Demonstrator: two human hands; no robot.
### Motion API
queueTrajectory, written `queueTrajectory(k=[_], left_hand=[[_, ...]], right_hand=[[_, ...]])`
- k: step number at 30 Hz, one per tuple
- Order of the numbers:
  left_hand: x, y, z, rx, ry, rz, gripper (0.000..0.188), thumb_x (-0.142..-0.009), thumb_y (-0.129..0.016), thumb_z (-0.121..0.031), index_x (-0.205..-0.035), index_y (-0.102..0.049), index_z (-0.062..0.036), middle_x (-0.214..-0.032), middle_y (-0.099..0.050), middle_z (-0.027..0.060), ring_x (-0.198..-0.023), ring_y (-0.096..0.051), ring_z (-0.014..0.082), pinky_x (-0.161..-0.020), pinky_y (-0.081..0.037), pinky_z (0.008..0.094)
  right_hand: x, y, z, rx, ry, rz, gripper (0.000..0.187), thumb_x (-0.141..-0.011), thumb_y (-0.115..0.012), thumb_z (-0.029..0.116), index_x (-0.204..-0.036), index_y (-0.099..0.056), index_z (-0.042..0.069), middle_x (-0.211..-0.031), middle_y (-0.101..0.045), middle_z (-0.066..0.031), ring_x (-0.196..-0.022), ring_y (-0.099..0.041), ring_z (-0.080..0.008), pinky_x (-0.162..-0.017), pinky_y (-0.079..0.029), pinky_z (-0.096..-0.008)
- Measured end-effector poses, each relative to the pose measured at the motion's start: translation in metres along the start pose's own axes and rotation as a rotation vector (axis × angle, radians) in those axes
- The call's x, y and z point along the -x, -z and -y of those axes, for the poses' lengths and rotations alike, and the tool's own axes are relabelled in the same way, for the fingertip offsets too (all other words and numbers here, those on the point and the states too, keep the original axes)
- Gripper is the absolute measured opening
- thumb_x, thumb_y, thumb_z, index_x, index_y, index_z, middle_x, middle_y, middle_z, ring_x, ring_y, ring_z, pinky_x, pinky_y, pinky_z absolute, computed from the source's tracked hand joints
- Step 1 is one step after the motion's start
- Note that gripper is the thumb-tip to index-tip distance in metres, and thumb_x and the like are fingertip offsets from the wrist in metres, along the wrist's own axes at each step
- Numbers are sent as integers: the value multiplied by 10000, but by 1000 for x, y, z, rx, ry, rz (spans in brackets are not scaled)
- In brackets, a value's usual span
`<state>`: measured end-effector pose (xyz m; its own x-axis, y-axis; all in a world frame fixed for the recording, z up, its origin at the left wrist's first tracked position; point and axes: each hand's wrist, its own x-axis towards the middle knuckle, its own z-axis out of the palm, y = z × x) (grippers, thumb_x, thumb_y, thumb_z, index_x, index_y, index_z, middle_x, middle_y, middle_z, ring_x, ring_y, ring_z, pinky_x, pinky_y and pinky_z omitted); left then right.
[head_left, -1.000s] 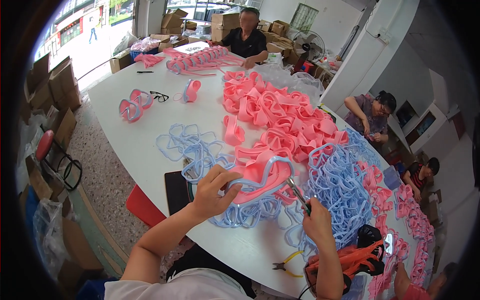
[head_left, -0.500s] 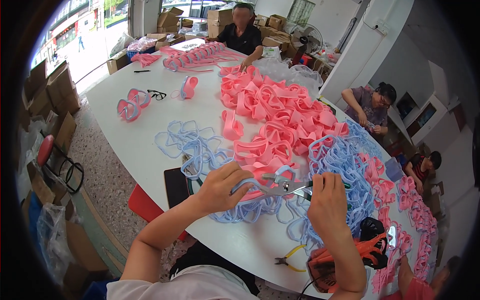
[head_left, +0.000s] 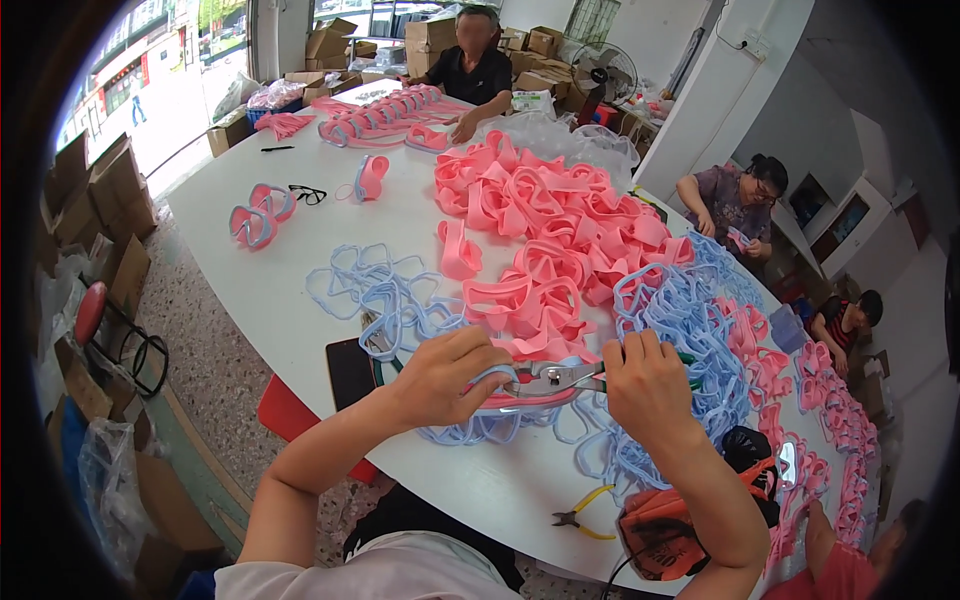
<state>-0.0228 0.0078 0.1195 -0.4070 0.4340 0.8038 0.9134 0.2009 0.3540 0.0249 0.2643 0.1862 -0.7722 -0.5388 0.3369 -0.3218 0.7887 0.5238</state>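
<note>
My left hand (head_left: pixel 450 375) is closed on a goggle piece, a light-blue frame (head_left: pixel 497 372) with a pink band (head_left: pixel 545 399) along it. My right hand (head_left: pixel 645 388) is wrapped round the green handles of metal pliers (head_left: pixel 556 379). The plier jaws are at the blue edge, close beside my left fingertips; their exact bite is too small to tell. Beneath and behind the hands lie loose light-blue frames (head_left: pixel 690 345). Farther back is a large heap of pink goggle parts (head_left: pixel 560 210).
Yellow-handled cutters (head_left: pixel 583 514) and an orange bag (head_left: pixel 660 540) lie by the near edge. A dark phone-like slab (head_left: pixel 350 375) is left of my hand. Joined goggles (head_left: pixel 262 215) and eyeglasses (head_left: pixel 308 194) lie at the far left. Several people work round the white table (head_left: pixel 235 270).
The plier jaws have come down and left against the goggle piece near my left fingers. My right hand has shifted slightly left. Across the table, a person's hand has drawn a pink piece leftward.
</note>
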Motion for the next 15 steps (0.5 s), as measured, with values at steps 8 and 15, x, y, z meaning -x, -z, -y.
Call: queueTrajectory(k=[8,15], left_hand=[[-5,14,9,-25,-11,198,233,-792,-709,-83,-1009,-628,-52,-878,-530,89,-760,-570,271,-657,-483,363],[-18,14,9,72,-121,250,239,-779,-703,-74,-1012,-654,-52,-816,-530,85,-690,-545,261,-599,-454,355]], right_hand=[[-12,18,-30,130,116,-130,177,-810,-577,151,-943,-580,33,-949,-571,-99,-958,-555,-249,-773,-460,-332],[-22,27,-27,270,339,-86,153,-812,-587,149,-925,-589,45,-933,-586,-85,-947,-568,-237,-785,-458,-324]])
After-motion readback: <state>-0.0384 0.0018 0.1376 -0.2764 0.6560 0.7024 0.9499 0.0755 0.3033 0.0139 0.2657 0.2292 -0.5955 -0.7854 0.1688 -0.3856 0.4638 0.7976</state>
